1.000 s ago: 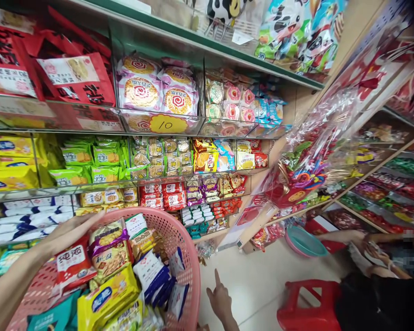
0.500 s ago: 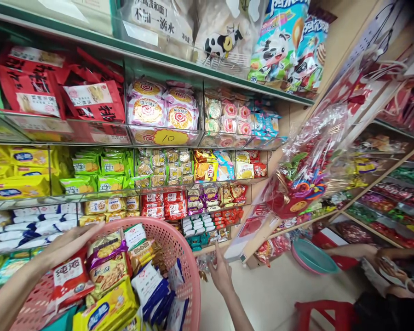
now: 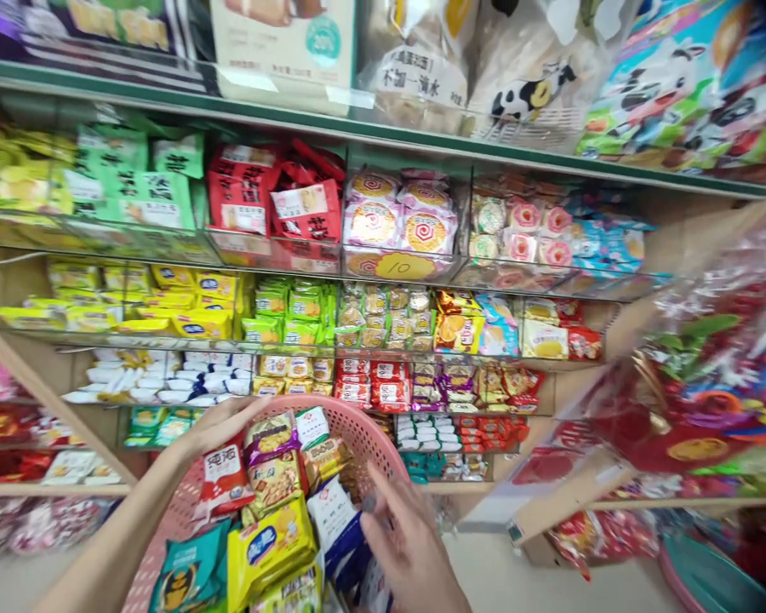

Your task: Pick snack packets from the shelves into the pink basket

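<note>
Loads of packs, one basket: the pink basket (image 3: 363, 419) is low in front of me, heaped with a red pack (image 3: 225, 478), a yellow pack (image 3: 273, 543), a teal pack (image 3: 188, 572) and some white-and-blue packs (image 3: 332, 515).
Left hand: my left hand (image 3: 214, 424) is on the rim, fingers laid over the edge and holding the basket, just beside the red pack.
Right hand: my right hand (image 3: 412, 535) is over the basket's right side, near the white-and-blue packs. Fingers curved, gap between thumb and forefinger, but it's blurry, so I honestly can't tell if they've got anything.
Shelf right behind the basket: small red packets (image 3: 391, 387) past the rim, white packets (image 3: 214, 375) further left.
Next row up: yellow packets (image 3: 208, 322), then bright green packets (image 3: 303, 306) to their right.
Price tag row: yellow tag (image 3: 396, 266) reading 10, under the round pink-edged packs (image 3: 374, 223), with red bags (image 3: 306, 210) just left of those.
Top shelf: big bags, including one with a cow print (image 3: 533, 95).
In the way: clear plastic fronts along the bins, the basket covering part of the lowest shelves, and a plastic-wrapped bundle (image 3: 693, 383) crowding the right end.
Floor, far right: a teal basin (image 3: 715, 572), partly cut off.
</note>
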Available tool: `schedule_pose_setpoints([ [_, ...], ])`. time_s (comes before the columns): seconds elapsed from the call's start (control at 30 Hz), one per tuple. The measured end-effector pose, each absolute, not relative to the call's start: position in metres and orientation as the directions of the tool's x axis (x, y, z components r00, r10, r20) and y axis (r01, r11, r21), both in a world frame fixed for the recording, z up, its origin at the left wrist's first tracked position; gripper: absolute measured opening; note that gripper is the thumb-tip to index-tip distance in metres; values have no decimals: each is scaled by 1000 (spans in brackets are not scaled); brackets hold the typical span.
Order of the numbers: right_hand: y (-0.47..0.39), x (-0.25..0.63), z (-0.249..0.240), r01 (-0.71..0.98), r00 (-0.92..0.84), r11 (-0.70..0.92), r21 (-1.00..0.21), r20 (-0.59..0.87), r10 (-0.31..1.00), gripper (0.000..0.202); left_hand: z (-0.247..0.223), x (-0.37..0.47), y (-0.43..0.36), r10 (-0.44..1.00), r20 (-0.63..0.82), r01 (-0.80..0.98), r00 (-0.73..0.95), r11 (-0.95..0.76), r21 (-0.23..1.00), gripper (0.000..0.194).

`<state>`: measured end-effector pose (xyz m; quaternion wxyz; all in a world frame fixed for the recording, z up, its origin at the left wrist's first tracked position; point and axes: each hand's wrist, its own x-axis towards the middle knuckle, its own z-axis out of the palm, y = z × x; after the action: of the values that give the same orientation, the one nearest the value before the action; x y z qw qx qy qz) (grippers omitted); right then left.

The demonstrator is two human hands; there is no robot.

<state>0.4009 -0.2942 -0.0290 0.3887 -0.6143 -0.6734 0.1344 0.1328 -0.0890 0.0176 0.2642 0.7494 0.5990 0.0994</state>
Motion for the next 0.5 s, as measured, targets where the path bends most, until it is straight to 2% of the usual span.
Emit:
schedule_pose_setpoints([
  [0.1,-291,361,-28,642,-184,372,-671,337,923,55,18,121,-94,943,-177,825,282,-144,547,70],
  [0.2,-285,329,-26,606,-351,463,-646,305,885,59,19,110,-99,947,-169,816,274,-135,562,70],
  [0.33,-283,301,-13,606,-488,538,-586,261,833,53,16,91,-99,961,-129,820,246,-136,556,71],
  [0.5,-282,273,-5,609,-545,584,-536,252,800,42,9,59,-96,964,-136,811,228,-111,574,72],
])
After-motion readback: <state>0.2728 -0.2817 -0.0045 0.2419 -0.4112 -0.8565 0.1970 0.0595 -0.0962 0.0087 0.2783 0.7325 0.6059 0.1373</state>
